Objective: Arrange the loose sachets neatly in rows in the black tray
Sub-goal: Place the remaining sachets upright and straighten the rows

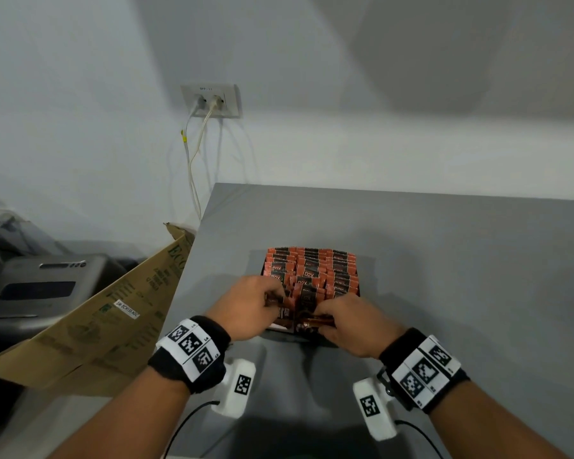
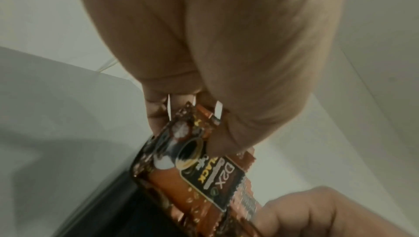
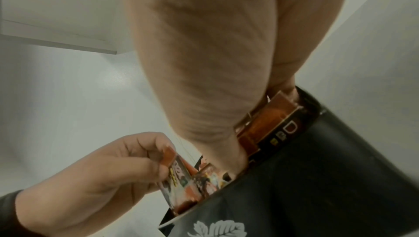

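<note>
A black tray [image 1: 358,291] on the grey table holds rows of upright orange-and-black D2X sachets [image 1: 310,271]. My left hand [image 1: 265,301] is at the tray's near left corner and pinches a few sachets [image 2: 195,165] between thumb and fingers. My right hand [image 1: 325,321] is at the tray's near edge, fingers curled round a small stack of sachets [image 3: 267,124] just above the rim. In the right wrist view the tray's black wall [image 3: 317,178] carries a white leaf print, and the left hand [image 3: 108,172] grips its sachets [image 3: 179,176] beside it.
A grey table [image 1: 444,260] stretches to the right and beyond the tray. A flattened cardboard box [image 1: 113,319] leans at the table's left edge, with a grey machine [image 1: 37,289] behind it. White cables hang from a wall socket [image 1: 211,101].
</note>
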